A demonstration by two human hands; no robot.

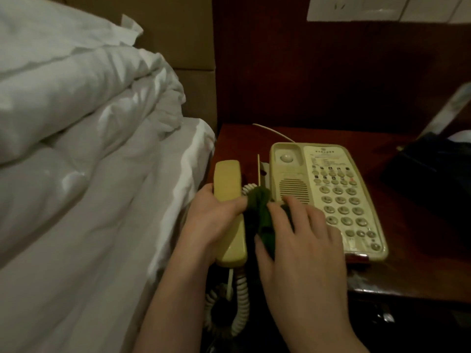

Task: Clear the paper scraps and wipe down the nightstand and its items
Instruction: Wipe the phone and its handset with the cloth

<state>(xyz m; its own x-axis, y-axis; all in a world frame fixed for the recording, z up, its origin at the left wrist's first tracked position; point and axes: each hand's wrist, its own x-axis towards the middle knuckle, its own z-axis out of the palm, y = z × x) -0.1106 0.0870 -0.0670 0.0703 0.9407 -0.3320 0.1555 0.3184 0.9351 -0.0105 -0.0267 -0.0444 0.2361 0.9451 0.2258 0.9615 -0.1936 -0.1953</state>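
— Head view first. Seen what, on the table (293, 135)?

— A cream telephone base (328, 197) standing on the dark red wood, handset (228, 212) lifted off and held to the left of it, near the bed (89, 174). Left hand (211, 217) wrapped around the middle of the handset, thumb on top. Right hand (298, 240) pressing a bunched green cloth (260, 210) against the side of the handset, fingers curled over the cloth and gripping it. Coiled cord (242, 301) hanging down below the hands.

— And how far along, judged from this?

— Probably in the middle – wiping of the items under way, handset in work at this moment. Not possible to say whether the base or the table surface already wiped; no clear sign either way. A thin pale card or paper (259, 171) standing on its edge between handset and base, maybe a scrap, maybe not. Something crumpled and shiny at the front edge of the table (359, 281), possibly a scrap left to clear. Dark box (428, 171) at the right, half out of the frame, seemingly untouched.

— Any writing or brand to read?

— Printed lines on the face of the base above the keys, and small marks beside the keys – too small and blurred to read. No brand name legible. White wall plate (382, 8) above, also without readable text.
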